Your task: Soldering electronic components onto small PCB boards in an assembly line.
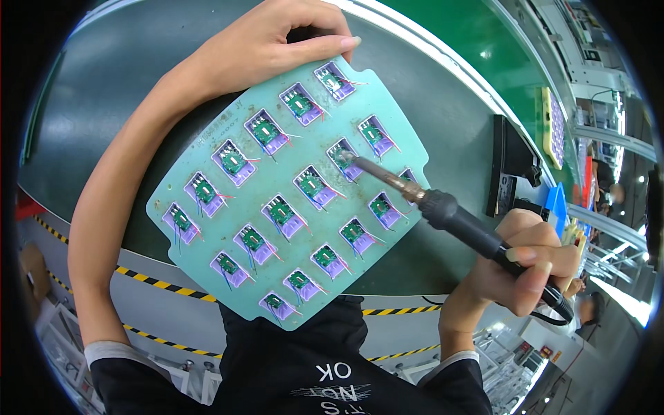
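Observation:
A pale green fixture board (277, 180) lies tilted over the front edge of the bench, its rows of pockets filled with small purple housings. Inside each housing sits a green circuit board (311, 185) with thin red, white and blue wires trailing out. My left hand (297, 34) is closed at the board's far corner, the thumb along the rim and the other fingers partly hidden. In my right hand (529, 259) is a black soldering iron (449, 214), gripped by its handle. Its metal tip reaches a circuit board (341, 158) in the middle row; whether it touches is hard to tell.
A dark green bench top (159, 62) spreads beneath the fixture board. To the right stand a black box-like device (505, 166) and a blue bin (555, 206). Further off is a yellow-edged tray (552, 128) with purple parts. People are in the background at right.

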`<act>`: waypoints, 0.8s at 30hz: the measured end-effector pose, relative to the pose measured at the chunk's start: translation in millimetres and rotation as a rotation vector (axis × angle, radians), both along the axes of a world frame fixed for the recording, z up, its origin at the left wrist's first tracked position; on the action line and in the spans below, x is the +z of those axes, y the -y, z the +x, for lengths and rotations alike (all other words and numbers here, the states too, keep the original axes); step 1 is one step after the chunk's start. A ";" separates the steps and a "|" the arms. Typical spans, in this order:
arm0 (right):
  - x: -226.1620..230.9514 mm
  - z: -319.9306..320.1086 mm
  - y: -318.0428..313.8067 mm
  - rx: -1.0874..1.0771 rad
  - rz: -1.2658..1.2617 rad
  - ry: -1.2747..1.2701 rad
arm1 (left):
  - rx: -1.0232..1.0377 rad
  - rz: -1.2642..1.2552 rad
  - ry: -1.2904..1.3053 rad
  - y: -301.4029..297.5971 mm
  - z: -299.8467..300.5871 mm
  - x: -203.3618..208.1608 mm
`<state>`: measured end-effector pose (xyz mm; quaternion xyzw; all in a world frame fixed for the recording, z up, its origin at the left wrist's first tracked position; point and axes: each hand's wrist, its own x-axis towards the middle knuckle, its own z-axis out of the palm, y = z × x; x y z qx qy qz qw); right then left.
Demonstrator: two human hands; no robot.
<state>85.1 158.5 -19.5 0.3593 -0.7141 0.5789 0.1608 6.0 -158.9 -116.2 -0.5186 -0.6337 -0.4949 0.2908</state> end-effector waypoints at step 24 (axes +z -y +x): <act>-1.9 -25.7 -22.3 -0.101 -0.277 -0.057 | 0.392 -0.394 0.817 -11.4 38.8 22.0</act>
